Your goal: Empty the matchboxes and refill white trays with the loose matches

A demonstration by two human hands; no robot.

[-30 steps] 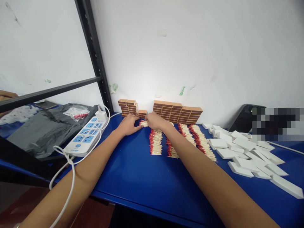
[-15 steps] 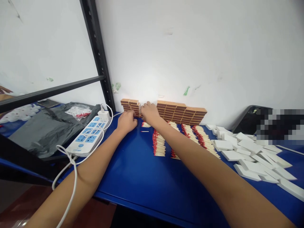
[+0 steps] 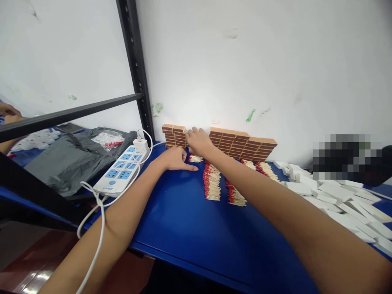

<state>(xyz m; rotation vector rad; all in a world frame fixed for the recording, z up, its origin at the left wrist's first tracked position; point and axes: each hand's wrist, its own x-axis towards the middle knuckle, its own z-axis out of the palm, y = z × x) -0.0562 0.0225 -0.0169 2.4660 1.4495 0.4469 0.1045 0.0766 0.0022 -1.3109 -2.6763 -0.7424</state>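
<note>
My left hand [image 3: 177, 158] rests low on the blue table, thumb stretched out to the right and apart from its bent fingers. The thumb's tip lies just below a small cluster of red-tipped matches [image 3: 195, 158]. Behind this hand stands the left stack of matchboxes [image 3: 174, 134], with brown striking sides facing me. At that stack's right end my right hand [image 3: 197, 141] is closed, knuckles up; what its fingers hold is hidden. A longer stack of matchboxes [image 3: 229, 143] begins just right of it. Rows of matches [image 3: 212, 181] lie below my right forearm.
A white power strip [image 3: 122, 167] with looping cable lies at the left, its cable crossing my left forearm. Beyond it are a black rack post [image 3: 137, 61] and a grey plastic bag [image 3: 73, 153]. White flat boxes [image 3: 343, 200] are heaped at the right. Another person's hand [image 3: 9, 110] shows far left.
My left hand has shifted right and nearer me, its thumb now extended over where a single match lay. My right hand stays by the left stack. The view has swung slightly left.
</note>
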